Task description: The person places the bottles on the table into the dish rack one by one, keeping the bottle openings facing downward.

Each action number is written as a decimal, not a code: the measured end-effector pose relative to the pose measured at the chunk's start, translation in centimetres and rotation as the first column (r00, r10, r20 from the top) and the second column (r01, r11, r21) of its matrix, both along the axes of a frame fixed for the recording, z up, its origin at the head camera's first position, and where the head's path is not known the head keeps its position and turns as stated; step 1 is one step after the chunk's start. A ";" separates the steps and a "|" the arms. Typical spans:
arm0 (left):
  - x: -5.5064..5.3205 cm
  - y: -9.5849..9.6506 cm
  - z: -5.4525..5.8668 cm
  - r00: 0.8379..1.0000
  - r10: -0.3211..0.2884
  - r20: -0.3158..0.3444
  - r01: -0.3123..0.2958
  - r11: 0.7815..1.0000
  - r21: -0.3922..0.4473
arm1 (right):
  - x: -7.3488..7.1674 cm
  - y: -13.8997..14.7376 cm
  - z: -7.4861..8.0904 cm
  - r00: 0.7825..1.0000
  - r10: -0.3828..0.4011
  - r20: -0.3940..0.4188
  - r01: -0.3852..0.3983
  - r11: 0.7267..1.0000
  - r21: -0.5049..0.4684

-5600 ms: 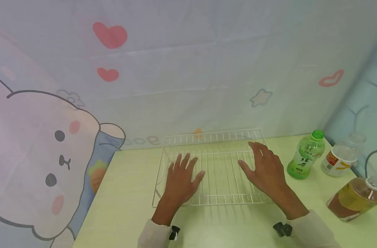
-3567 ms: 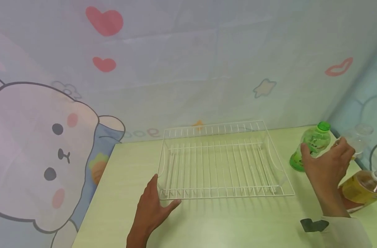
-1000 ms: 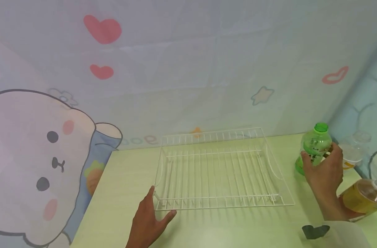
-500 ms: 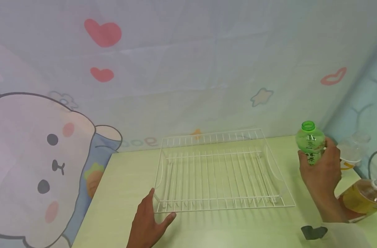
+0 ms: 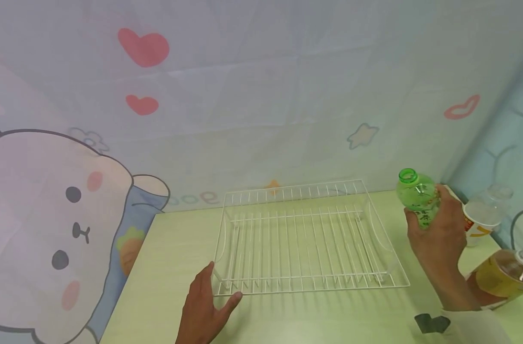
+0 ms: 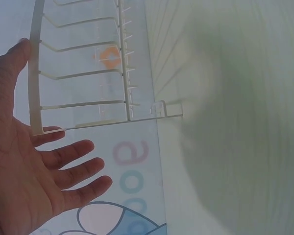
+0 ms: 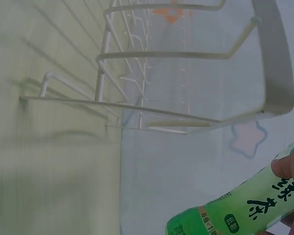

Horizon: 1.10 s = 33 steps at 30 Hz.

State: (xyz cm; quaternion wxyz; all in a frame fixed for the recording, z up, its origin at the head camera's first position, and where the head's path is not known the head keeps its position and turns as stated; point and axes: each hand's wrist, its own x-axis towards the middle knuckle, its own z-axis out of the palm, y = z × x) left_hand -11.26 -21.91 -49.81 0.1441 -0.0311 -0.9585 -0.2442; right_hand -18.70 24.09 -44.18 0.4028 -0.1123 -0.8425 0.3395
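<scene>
A white wire dish rack (image 5: 310, 277) stands on the pale green table. My left hand (image 5: 201, 306) is at its front left corner. In the left wrist view, the thumb (image 6: 20, 51) lies along the rim of the rack (image 6: 34, 73), and the other fingers are spread past the corner. My right hand (image 5: 442, 239) grips a green tea bottle (image 5: 418, 193) to the right of the rack. In the right wrist view, the bottle (image 7: 235, 208) hangs tilted above the table, with its base toward the rack's side and its upper part hidden by the fingers.
Behind the right hand stand a clear bottle with a red and white label (image 5: 480, 220) and a bottle of brown drink (image 5: 502, 277). A printed cloth (image 5: 252, 95) hangs along the table's back edge, and another covers the right side.
Both hands were over the rack at first; the right hand then reached to the bottles and gripped the green one. Over the last second it has lifted and shifted left. The left hand stays at the corner.
</scene>
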 end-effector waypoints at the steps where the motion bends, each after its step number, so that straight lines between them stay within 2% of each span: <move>1: 0.0 0.0 0.1 1.000 0.000 0.001 0.000 1.000 -0.002 | 0.1 -0.2 0.1 1.000 0.004 -0.001 -0.004 1.000 0.001; 8: 0.1 -0.1 0.1 1.000 -0.006 0.016 0.006 1.000 0.010 | 0.3 -1.2 0.4 0.997 0.052 -0.053 -0.051 0.998 0.025; 17: 0.2 -0.1 0.4 0.999 0.005 0.052 -0.006 1.000 0.005 | 0.2 -2.2 0.7 0.986 0.124 -0.116 -0.107 0.984 0.145; 26: 0.1 0.0 0.8 1.000 -0.003 0.022 0.003 1.000 -0.002 | 0.2 -2.9 0.8 0.974 0.180 -0.137 -0.149 0.965 0.215; 33: 0.1 0.0 0.9 1.000 -0.001 0.026 0.001 1.000 0.001 | 0.3 -3.3 0.6 0.970 0.201 -0.138 -0.164 0.956 0.241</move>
